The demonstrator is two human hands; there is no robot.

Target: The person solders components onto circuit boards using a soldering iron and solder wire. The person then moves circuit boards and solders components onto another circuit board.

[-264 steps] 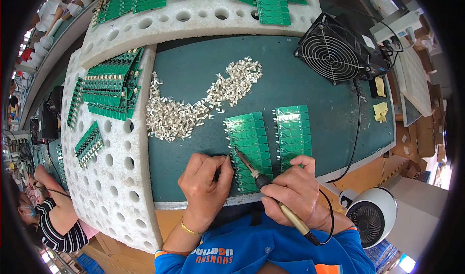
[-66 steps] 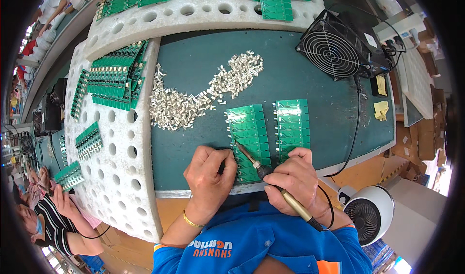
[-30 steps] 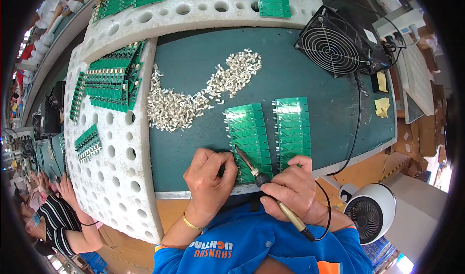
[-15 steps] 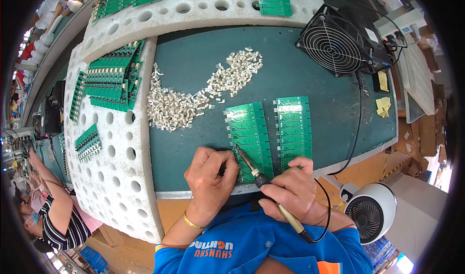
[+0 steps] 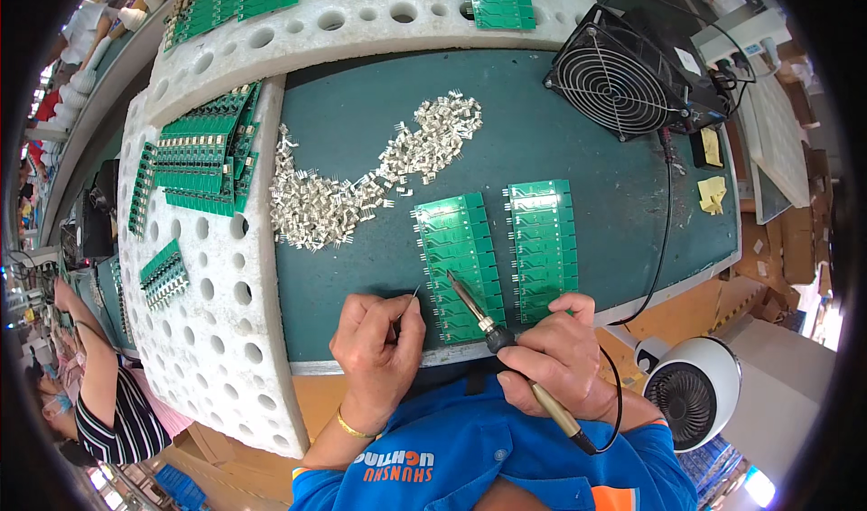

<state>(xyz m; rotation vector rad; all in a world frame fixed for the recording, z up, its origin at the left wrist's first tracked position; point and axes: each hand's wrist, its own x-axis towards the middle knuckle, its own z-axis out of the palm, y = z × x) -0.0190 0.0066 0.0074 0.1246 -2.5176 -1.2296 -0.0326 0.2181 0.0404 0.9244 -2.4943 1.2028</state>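
In my right hand (image 5: 553, 357) is a soldering iron (image 5: 473, 309) with a gold-coloured handle, its tip slanting up and left over the nearer-left green circuit board panel (image 5: 459, 249). A pinch of my left hand (image 5: 377, 341) holds a thin solder wire (image 5: 414, 296), whose end pokes up just left of that panel's edge. A second green panel (image 5: 540, 231) lies beside it to the right, partly behind my right fingers. Small white connectors line the left edges of both panels.
Loose white connectors (image 5: 316, 206) are heaped at the mid-left. A black fan (image 5: 619, 82) stands at the far right, with a cable (image 5: 670, 231) running down the mat. White foam sheets (image 5: 226, 330) carrying board stacks (image 5: 203, 154) border the left and back. A white fan (image 5: 691, 394) is lower right.
My left hand has drawn back to the left, away from the iron's tip, with the solder wire. The iron's tip has shifted slightly right, further over the left panel.
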